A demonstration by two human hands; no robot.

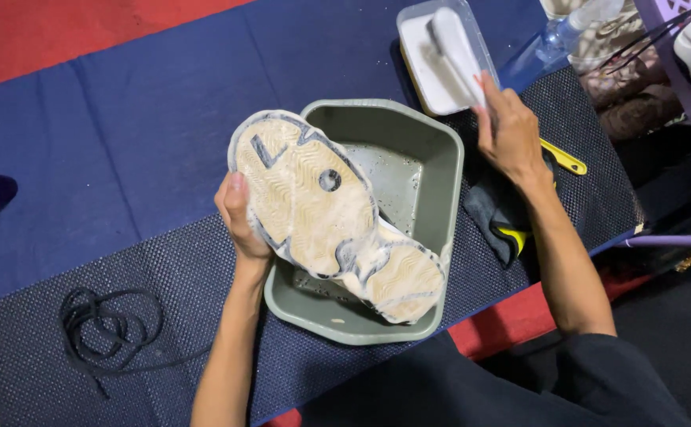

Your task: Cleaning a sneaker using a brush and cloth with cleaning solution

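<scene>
My left hand (237, 212) grips a sneaker (326, 213) by its side, sole turned up, over a grey-green plastic basin (432, 170). The pale yellowed sole is wet and foamy with dark rubber edging. My right hand (510, 133) holds a white brush (455, 49) by its handle, its head resting in a small clear rectangular container (409, 35) beyond the basin. The basin's inside looks wet.
A loose black shoelace (108, 328) lies on the dark mesh mat (148, 269) at the left. A dark cloth with yellow trim (497, 215) and a yellow tool (564, 156) sit right of the basin. A clear bottle (560, 35) and shoes stand at top right.
</scene>
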